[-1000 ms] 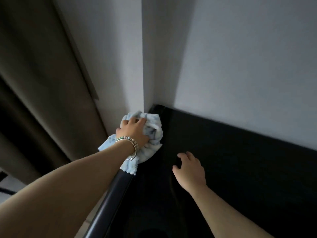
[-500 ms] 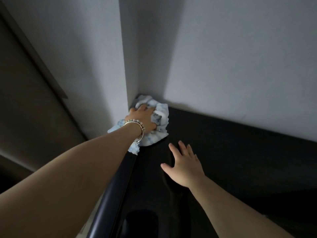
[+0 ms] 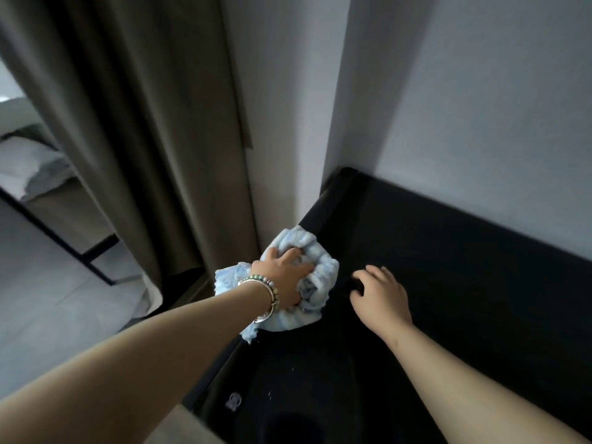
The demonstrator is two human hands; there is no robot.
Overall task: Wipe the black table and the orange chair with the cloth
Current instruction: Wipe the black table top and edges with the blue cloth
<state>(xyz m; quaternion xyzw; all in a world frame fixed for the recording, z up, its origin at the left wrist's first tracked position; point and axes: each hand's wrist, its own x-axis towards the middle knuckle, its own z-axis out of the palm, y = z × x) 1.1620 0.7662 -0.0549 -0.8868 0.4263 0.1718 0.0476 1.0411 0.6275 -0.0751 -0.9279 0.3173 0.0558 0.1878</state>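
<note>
The black table [image 3: 448, 283] runs along the white wall and fills the lower right. My left hand [image 3: 283, 277], with bracelets on the wrist, presses a bunched light blue cloth [image 3: 315, 261] against the table's left edge, a little short of the far corner. Part of the cloth hangs over that edge. My right hand [image 3: 381, 294] rests on the tabletop just right of the cloth, fingers curled and holding nothing. The orange chair is out of view.
A white wall corner [image 3: 333, 123] stands just behind the cloth. A brown curtain [image 3: 144, 123] hangs to the left. A bed with grey bedding [image 3: 28, 168] and a dark frame lies at far left, on a grey floor [image 3: 64, 299].
My left hand has dragged the cloth back from the far corner toward me along the table's left edge. My right hand's fingers have curled. The view has swung left, showing the curtain and bed.
</note>
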